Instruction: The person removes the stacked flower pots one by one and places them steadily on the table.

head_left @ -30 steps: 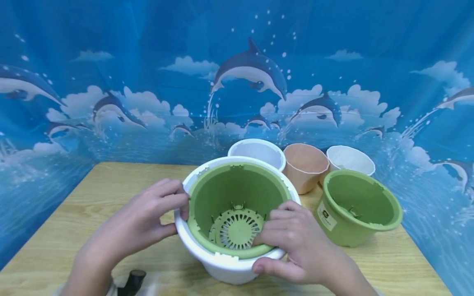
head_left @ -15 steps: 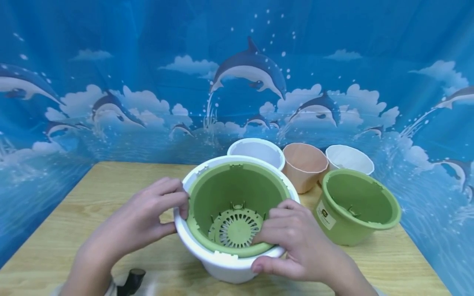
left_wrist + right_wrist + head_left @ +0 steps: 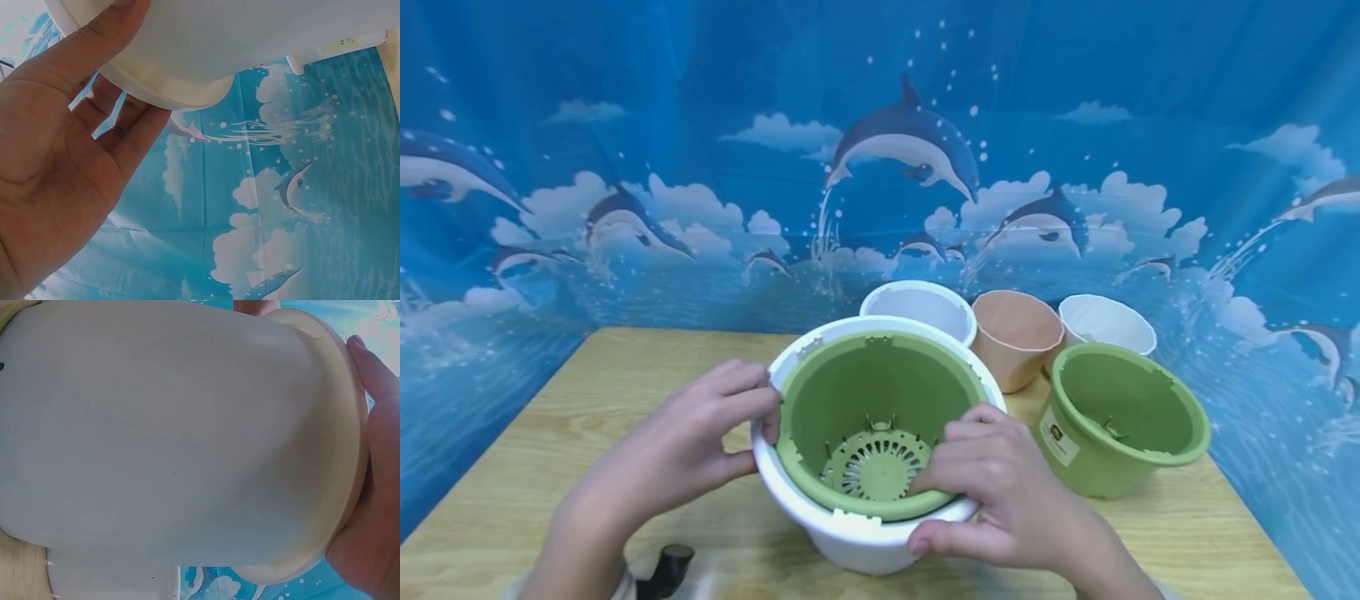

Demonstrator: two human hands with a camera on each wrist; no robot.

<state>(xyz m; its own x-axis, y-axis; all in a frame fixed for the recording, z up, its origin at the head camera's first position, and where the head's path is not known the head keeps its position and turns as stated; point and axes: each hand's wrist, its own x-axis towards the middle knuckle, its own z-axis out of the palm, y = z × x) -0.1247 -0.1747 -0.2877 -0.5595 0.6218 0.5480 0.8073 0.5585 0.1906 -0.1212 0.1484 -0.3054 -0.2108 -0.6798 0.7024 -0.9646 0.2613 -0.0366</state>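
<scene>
A green flowerpot [image 3: 880,367] with a slotted base sits inside a white flowerpot [image 3: 861,554] on the table, its rim a little within the white one. My left hand [image 3: 711,429] grips the left side of the rim, fingers bent over the top and thumb outside. At the front right, my right hand [image 3: 992,492] reaches over both rims, fingers inside the green pot and thumb against the white rim. Both wrist views show the white pot's smooth outer wall [image 3: 175,437] up close. The right fingertips are partly hidden inside the pot.
To the right stands another green flowerpot [image 3: 1082,467] with a label. Behind are a white pot [image 3: 917,308], a peach pot [image 3: 1011,362] and a second white pot [image 3: 1108,321]. A dolphin-print curtain [image 3: 700,125] encloses the wooden table [image 3: 647,367].
The inner green pot has tilted slightly, and the gap at its front right rim looks wider. Both hands keep the same grip, and the other pots stay put.
</scene>
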